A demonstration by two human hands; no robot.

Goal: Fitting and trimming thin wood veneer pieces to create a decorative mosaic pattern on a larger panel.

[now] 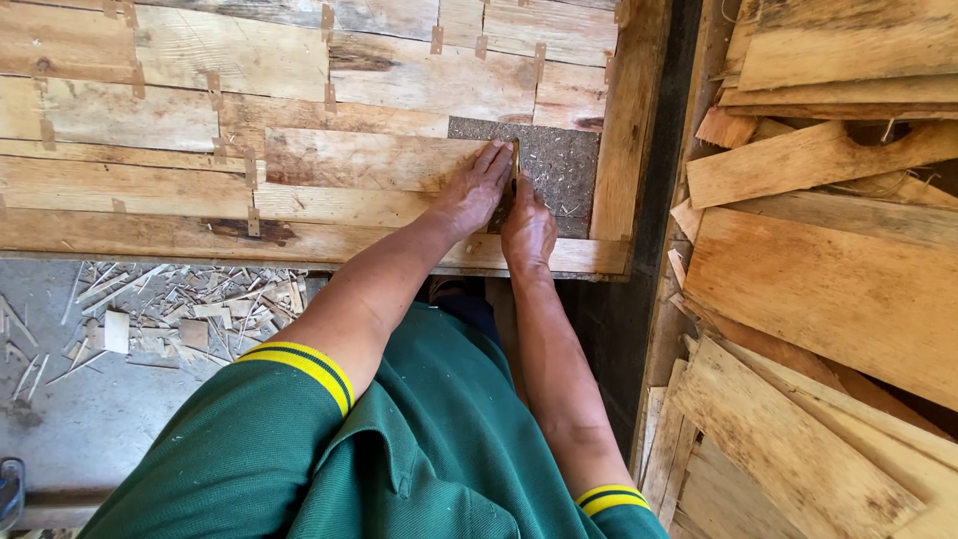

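A flat panel of thin wood veneer strips [299,120], joined by small tape pieces, lies on a wooden frame [629,120]. My left hand [474,188] presses flat on a veneer strip [369,160] at its right end, fingers together. My right hand [526,228] sits right beside it, fingers curled at the strip's edge, where a narrow dark thing shows between the two hands; what it is cannot be made out. A bare grey patch [559,165] of the board below shows just right of the hands.
A heap of loose veneer sheets [828,279] is stacked on the right. Wood scraps and splinters [180,309] litter the grey floor at lower left. The frame's front rail [200,240] runs along below the panel.
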